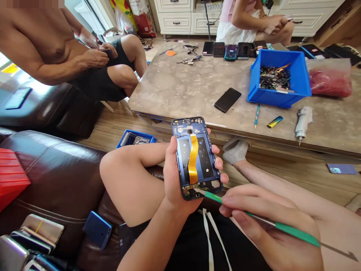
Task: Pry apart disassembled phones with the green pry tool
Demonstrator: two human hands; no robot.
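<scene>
An opened smartphone (207,150) rests in my left hand (172,180), thumb along its left edge and fingertips curled over the right edge. The phone's inner side faces me, with a blue frame and an orange flex cable (193,160) running down its middle. Between the thumb and fingers of my right hand (270,222) is a green-handled pry tool (296,234). Its thin metal tip meets the bottom end of the phone, near the lower end of the cable. The tool's other end, a small metal hook, sticks out past my hand at the lower right.
On the table (169,86) stand a blue bin (279,98) of small parts, a black phone (228,99), an electric screwdriver (304,122) and pliers (191,58). A blue phone (97,229) and stacked phones (42,231) lie on the sofa. Two other people sit across and at left.
</scene>
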